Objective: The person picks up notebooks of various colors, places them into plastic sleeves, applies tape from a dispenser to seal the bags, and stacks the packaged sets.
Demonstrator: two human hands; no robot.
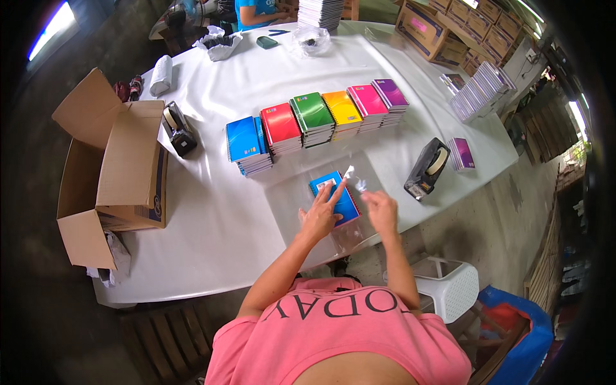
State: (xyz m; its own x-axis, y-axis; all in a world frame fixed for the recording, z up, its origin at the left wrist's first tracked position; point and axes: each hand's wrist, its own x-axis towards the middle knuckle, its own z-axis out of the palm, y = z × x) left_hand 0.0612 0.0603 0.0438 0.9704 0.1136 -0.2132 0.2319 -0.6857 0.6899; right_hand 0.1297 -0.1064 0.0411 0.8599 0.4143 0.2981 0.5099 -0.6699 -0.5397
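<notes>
A blue spiral notebook (347, 206) lies on a sheet of clear plastic (289, 199) near the table's front edge. My left hand (318, 215) rests on it with fingers spread, pressing its cover. Just right of the notebook, my right hand (382, 210) is closed with its fingertips together. Whatever it pinches is too small to make out; crumpled shiny bits (361, 185), seemingly clear plastic, show beside its fingers. Beyond both hands runs a row of notebook stacks: blue (244, 138), red (281, 124), green (312, 111), yellow (341, 108), pink (365, 101) and purple (390, 94).
An open cardboard box (131, 160) stands at the left, beside a black tape dispenser (179, 130). Another tape dispenser (428, 168) and a small purple notebook stack (461, 154) are at the right. A white plastic stool (452, 289) stands below the table edge. Someone in a blue shirt (256, 13) is across the table.
</notes>
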